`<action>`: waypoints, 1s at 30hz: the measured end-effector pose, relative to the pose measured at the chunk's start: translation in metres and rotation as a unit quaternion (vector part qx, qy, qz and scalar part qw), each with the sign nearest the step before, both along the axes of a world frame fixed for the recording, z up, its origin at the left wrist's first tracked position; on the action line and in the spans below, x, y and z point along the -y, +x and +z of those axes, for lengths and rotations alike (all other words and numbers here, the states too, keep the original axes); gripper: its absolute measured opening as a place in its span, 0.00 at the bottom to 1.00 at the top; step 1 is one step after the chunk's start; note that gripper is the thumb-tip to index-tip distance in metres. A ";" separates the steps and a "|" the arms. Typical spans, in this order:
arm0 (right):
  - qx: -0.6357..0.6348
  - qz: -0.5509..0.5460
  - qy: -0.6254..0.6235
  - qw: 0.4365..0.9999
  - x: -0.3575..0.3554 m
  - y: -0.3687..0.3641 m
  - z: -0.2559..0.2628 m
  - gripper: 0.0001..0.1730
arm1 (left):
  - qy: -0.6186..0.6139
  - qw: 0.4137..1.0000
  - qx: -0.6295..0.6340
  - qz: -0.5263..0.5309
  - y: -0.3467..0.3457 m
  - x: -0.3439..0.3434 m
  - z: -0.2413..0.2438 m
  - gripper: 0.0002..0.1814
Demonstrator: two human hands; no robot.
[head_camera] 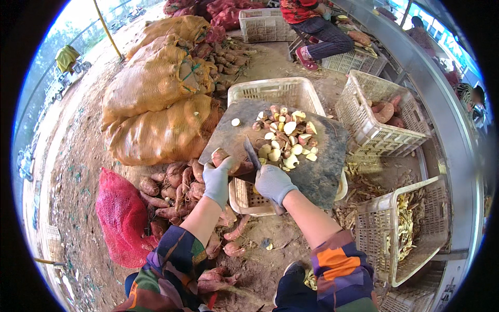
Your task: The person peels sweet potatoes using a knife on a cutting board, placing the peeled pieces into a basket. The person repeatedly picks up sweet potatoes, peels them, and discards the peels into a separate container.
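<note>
My left hand [217,181], in a pale knit glove, grips a sweet potato [220,156] with a cut end over the near left edge of a dark, worn board [325,163]. My right hand [274,183], gloved alike, is closed around a knife [252,153]. The blade points away from me, beside the sweet potato's right end; whether it touches is hard to tell. A pile of cut sweet potato pieces [289,128] lies on the board. One pale slice [235,122] sits apart at the left. Beneath the board is a white plastic crate [273,82].
Loose sweet potatoes [183,187] and a red mesh sack [121,218] lie at left, below full orange mesh sacks [156,128]. At right stand a crate [374,134] of sweet potatoes and a tilted crate [374,238] with peelings. A person [315,31] sits beyond, beside a metal frame [440,97].
</note>
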State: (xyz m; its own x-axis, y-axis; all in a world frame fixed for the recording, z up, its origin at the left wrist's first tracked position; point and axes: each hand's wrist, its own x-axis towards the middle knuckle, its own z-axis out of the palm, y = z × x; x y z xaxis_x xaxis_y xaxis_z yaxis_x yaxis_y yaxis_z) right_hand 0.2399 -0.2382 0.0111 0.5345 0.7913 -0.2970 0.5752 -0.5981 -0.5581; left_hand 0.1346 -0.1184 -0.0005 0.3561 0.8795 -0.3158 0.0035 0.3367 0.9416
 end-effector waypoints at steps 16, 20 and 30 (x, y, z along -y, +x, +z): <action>0.101 0.034 0.236 0.966 0.045 -0.010 -0.097 0.25 | -0.159 0.875 0.334 -0.313 0.137 0.148 0.185 0.26; -0.049 -0.055 0.088 0.993 0.035 -0.013 -0.024 0.20 | 0.135 0.960 0.170 -0.177 0.019 0.102 0.102 0.26; -0.033 -0.017 0.086 0.996 0.033 -0.002 -0.012 0.19 | 0.136 0.944 -0.199 0.226 -0.254 -0.058 -0.175 0.10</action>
